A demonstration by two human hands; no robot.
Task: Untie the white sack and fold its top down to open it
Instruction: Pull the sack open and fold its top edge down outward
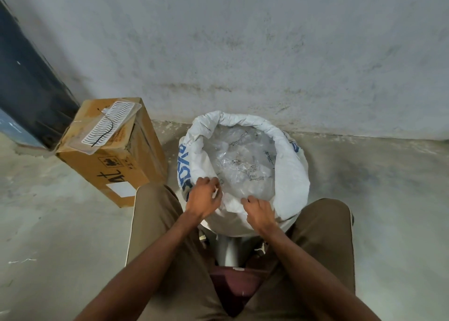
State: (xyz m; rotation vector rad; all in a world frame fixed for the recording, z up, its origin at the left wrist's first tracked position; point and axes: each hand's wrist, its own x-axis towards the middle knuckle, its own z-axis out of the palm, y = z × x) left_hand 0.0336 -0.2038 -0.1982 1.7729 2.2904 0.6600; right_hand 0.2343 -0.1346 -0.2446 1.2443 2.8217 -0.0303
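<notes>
The white sack [289, 172] with blue print stands on the floor between my knees, against the wall. Its mouth is open and the top is rolled down into a thick rim all round. Inside lie clear plastic packets [243, 165]. My left hand [204, 198] grips the near left part of the rim, fingers curled over the fabric. At the near middle of the rim, my right hand [258, 211] holds the folded edge, fingers tucked into the cloth. No tie string is visible.
A brown cardboard box [114, 165] stands left of the sack, with a clear plastic tray [107, 126] and a black wire on top. A grey wall rises close behind. A dark post [31, 89] leans at the far left. Concrete floor spreads to the right.
</notes>
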